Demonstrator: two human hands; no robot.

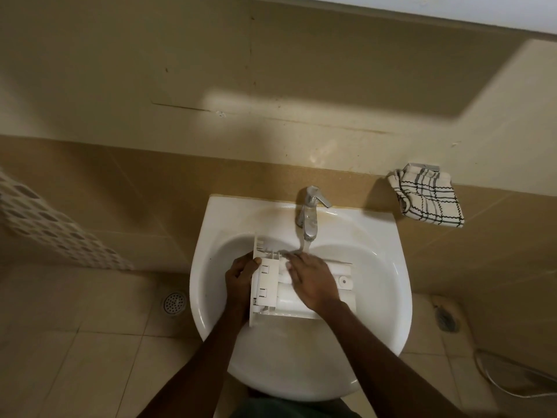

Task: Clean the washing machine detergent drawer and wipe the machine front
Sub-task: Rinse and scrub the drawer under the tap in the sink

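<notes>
A white plastic detergent drawer (pixel 268 285) lies across the basin of a white sink (pixel 376 267), under the chrome tap (pixel 310 212), which runs a thin stream of water. My left hand (pixel 239 279) grips the drawer's left end, thumb on its top edge. My right hand (pixel 313 282) lies palm down on the drawer's middle, fingers spread toward the water and covering much of it. A checked cloth (pixel 428 197) hangs on the wall to the right of the sink.
Beige tiled wall behind the sink, beige tiled floor below. A round floor drain (pixel 174 303) sits left of the sink and a darker drain (pixel 446 318) to the right. A hose (pixel 512 375) lies at the lower right. A dotted curtain (pixel 45 221) hangs left.
</notes>
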